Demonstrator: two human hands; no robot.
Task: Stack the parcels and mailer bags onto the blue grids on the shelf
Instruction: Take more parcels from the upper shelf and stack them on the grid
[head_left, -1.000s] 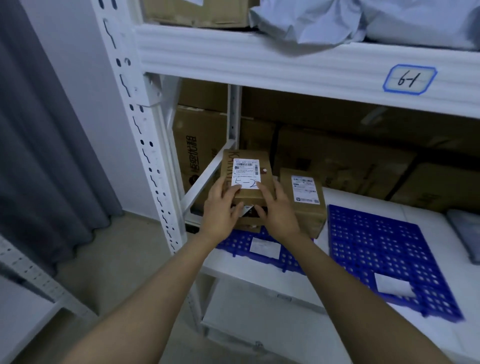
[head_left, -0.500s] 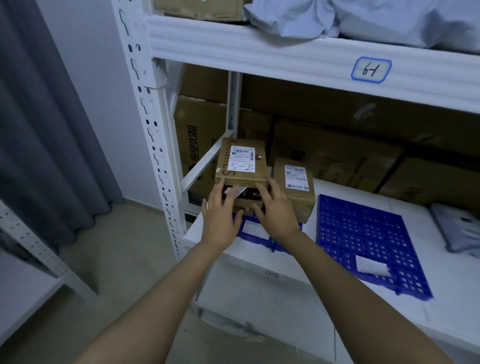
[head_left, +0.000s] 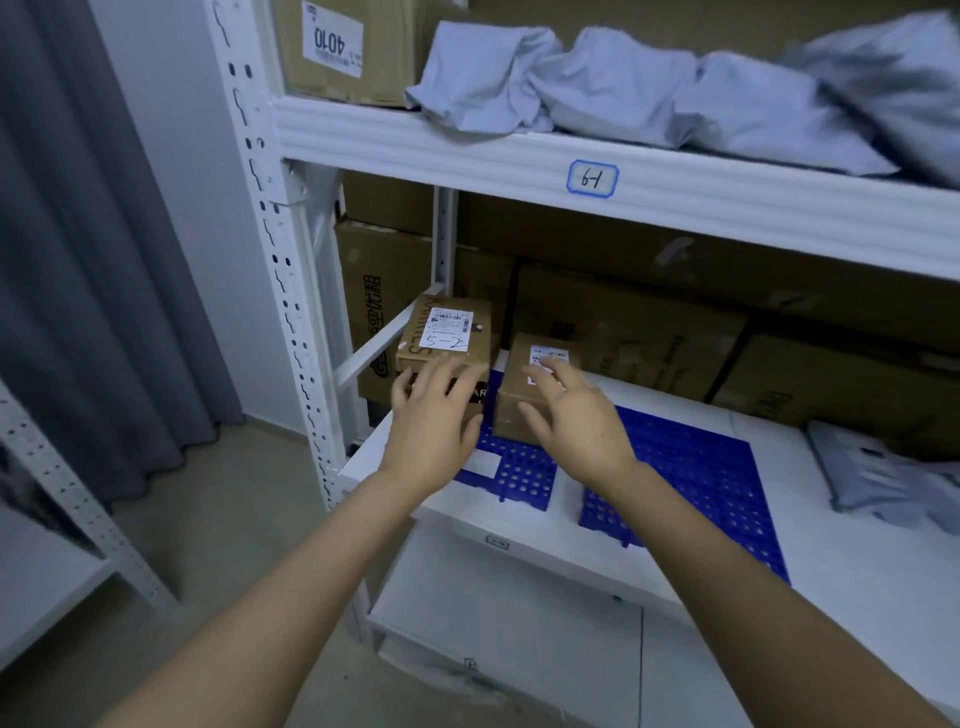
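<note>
From the head camera, my left hand (head_left: 431, 431) and my right hand (head_left: 582, 421) are both stretched out in front of me with the fingers spread and loose, gripping nothing. My left hand is in front of a small brown cardboard parcel with a white shipping label marked "5-2" (head_left: 452, 327). That parcel sits on top of a second brown parcel with a dark printed band (head_left: 479, 402). I cannot tell whether my fingertips touch the stack.

My right hand hovers over a squat brown cardboard parcel with a white label (head_left: 530, 345) that stands just beside the stack. Both the stack and this parcel rest at the back of a blue perforated plastic grid (head_left: 524, 475), which lies on the white shelf board (head_left: 857, 571) near its left end. A white paper slip (head_left: 480, 462) lies on this grid. A second, larger blue plastic grid (head_left: 701, 467) lies to the right, partly behind my right forearm. Further right on the board lies a crumpled grey mailer bag (head_left: 883, 473).

Large brown cartons (head_left: 623, 332) line the back of the shelf. The white beam above carries a blue-edged tag reading "6-1" (head_left: 592, 179), and more grey mailer bags (head_left: 623, 88) lie on the upper level.
</note>
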